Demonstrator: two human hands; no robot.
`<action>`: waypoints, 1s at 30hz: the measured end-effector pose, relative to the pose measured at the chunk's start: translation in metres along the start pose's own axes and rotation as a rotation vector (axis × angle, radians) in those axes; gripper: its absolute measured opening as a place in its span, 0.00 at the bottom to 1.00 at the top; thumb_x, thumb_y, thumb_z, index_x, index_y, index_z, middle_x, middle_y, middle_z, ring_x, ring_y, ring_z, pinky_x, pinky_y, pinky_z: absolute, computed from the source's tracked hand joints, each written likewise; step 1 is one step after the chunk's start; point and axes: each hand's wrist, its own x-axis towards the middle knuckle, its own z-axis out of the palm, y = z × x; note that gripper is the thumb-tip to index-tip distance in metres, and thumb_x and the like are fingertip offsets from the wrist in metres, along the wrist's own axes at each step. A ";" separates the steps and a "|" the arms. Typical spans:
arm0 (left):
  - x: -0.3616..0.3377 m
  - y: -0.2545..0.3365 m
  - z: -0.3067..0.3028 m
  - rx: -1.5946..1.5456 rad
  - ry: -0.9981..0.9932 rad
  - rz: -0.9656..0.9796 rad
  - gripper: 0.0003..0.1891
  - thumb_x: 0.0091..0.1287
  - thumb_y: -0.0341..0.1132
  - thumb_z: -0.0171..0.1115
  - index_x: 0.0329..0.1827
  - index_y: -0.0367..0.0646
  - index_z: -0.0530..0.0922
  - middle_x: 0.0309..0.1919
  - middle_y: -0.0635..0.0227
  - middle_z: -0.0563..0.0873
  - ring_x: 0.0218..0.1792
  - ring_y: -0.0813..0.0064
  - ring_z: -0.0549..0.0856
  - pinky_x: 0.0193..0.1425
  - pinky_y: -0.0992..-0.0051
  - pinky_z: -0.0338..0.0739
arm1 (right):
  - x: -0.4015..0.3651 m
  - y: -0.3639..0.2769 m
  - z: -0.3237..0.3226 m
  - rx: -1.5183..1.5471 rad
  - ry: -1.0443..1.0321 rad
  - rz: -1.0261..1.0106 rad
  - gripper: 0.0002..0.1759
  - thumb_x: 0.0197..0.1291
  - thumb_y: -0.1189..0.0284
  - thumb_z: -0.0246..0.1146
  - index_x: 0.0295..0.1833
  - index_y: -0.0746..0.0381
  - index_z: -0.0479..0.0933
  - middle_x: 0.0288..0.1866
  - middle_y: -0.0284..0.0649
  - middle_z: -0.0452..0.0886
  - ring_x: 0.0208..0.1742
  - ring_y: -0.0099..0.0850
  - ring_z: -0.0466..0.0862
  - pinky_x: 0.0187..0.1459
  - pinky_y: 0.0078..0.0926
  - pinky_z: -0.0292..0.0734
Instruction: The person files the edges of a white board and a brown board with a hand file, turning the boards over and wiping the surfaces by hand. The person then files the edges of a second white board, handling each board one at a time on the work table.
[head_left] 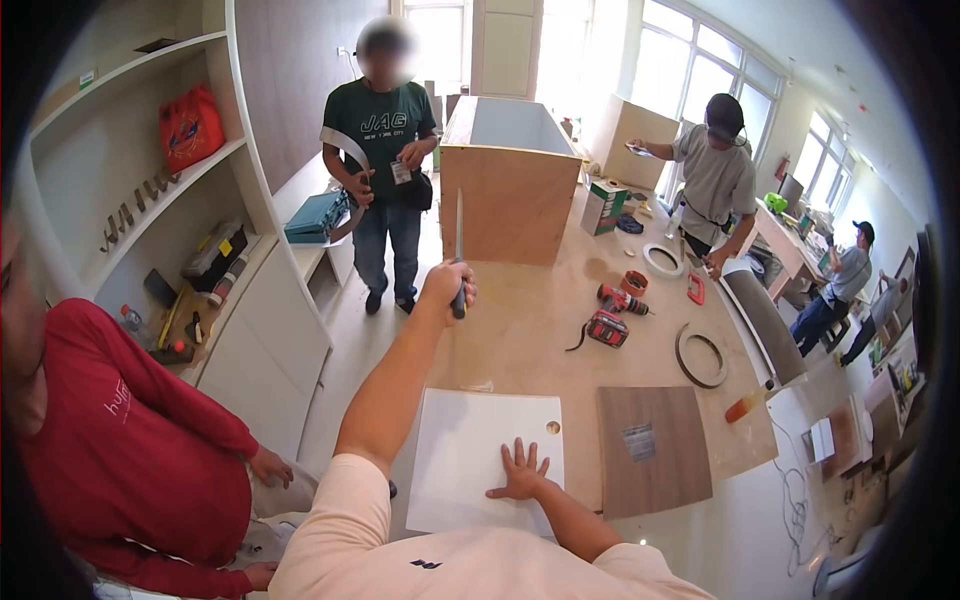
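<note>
My left hand is raised over the workbench and shut on a long thin tool with a dark handle, its metal shaft pointing straight up. My right hand lies flat, fingers spread, on a white panel at the near edge of the bench. The panel has a small round hole near its far right corner. A brown wood-grain panel lies just to the right of it.
An open wooden cabinet box stands at the far end of the bench. A red drill and edge-band rolls lie mid-bench. A person in red sits at my left; two others stand beyond. Shelves line the left wall.
</note>
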 end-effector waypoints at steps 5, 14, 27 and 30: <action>0.041 0.020 0.010 0.050 0.054 0.025 0.03 0.63 0.24 0.50 0.37 0.43 0.69 0.24 0.70 0.72 0.20 0.81 0.73 0.18 0.79 0.70 | -0.004 -0.001 -0.003 0.010 0.002 -0.002 0.74 0.45 0.29 0.67 0.84 0.52 0.31 0.85 0.52 0.22 0.82 0.63 0.22 0.71 0.78 0.29; 0.119 0.044 0.004 0.083 0.041 0.087 0.02 0.65 0.24 0.50 0.36 0.42 0.69 0.23 0.70 0.71 0.20 0.80 0.73 0.18 0.77 0.69 | 0.003 0.002 -0.001 0.011 -0.026 -0.006 0.76 0.44 0.27 0.66 0.84 0.53 0.29 0.84 0.54 0.19 0.81 0.64 0.19 0.71 0.77 0.27; 0.083 0.046 0.028 -0.073 -0.063 0.039 0.03 0.68 0.26 0.53 0.37 0.43 0.69 0.26 0.71 0.72 0.21 0.83 0.74 0.19 0.81 0.69 | 0.001 0.002 -0.003 0.025 -0.042 -0.018 0.75 0.45 0.30 0.68 0.84 0.53 0.29 0.84 0.54 0.18 0.81 0.65 0.19 0.71 0.78 0.27; 0.090 0.051 0.030 -0.051 -0.070 0.035 0.04 0.71 0.28 0.54 0.37 0.45 0.68 0.26 0.73 0.72 0.21 0.86 0.74 0.19 0.83 0.72 | 0.002 0.003 -0.003 0.036 -0.040 -0.022 0.76 0.45 0.30 0.68 0.84 0.53 0.29 0.84 0.55 0.18 0.81 0.65 0.19 0.70 0.78 0.27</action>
